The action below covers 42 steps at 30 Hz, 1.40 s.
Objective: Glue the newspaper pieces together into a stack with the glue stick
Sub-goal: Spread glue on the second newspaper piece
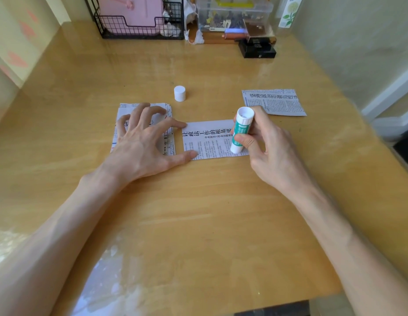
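A newspaper piece (212, 140) lies flat in the middle of the wooden table (198, 213). My right hand (264, 142) grips a white and green glue stick (240, 131), uncapped, its lower end down on the piece's right part. My left hand (143, 137) is spread wide; its index fingertip and thumb tip press the piece's left edge, and the other fingers rest on a stack of newspaper pieces (123, 124) to the left. The glue stick's white cap (179, 93) stands behind the paper. Another single newspaper piece (273, 101) lies at the right.
At the back edge stand a black wire rack (139, 30) with a pink item, a clear plastic box (232, 14) of small things and a black box (257, 50). A wall runs along the table's right side.
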Available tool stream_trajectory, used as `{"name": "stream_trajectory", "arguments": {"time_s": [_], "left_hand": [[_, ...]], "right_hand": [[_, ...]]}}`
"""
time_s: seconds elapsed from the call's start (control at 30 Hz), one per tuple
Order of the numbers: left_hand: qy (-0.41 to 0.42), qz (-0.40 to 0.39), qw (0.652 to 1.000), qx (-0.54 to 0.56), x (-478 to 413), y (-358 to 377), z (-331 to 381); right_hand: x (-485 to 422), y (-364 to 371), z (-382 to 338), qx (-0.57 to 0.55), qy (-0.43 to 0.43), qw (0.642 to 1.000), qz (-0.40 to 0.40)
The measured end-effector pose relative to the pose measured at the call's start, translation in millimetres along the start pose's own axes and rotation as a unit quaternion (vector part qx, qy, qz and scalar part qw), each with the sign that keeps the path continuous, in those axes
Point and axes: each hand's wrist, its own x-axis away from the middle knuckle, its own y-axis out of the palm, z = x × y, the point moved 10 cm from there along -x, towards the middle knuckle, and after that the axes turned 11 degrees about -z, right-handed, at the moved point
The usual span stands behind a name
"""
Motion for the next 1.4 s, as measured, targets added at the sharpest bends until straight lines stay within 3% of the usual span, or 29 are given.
{"name": "stream_trajectory", "arguments": {"time_s": [0.73, 0.93, 1.13, 1.4], "left_hand": [[-0.003, -0.003, 1.000, -0.004, -1, 1, -1], [0.000, 0.000, 1.000, -0.003, -1, 1, 0], [0.008, 0.008, 1.000, -0.006, 0, 0, 0], [0.006, 0.015, 1.000, -0.016, -1, 1, 0]], "right_hand": [[13, -24, 13, 0.062, 0.038, 0.996, 0.056], [29, -59, 8, -0.083, -0.006, 0.972, 0.221], [7, -11, -20, -0.213, -0.074, 0.970, 0.095], [-6, 36, -39, -0.134, -0.071, 0.988, -0.018]]}}
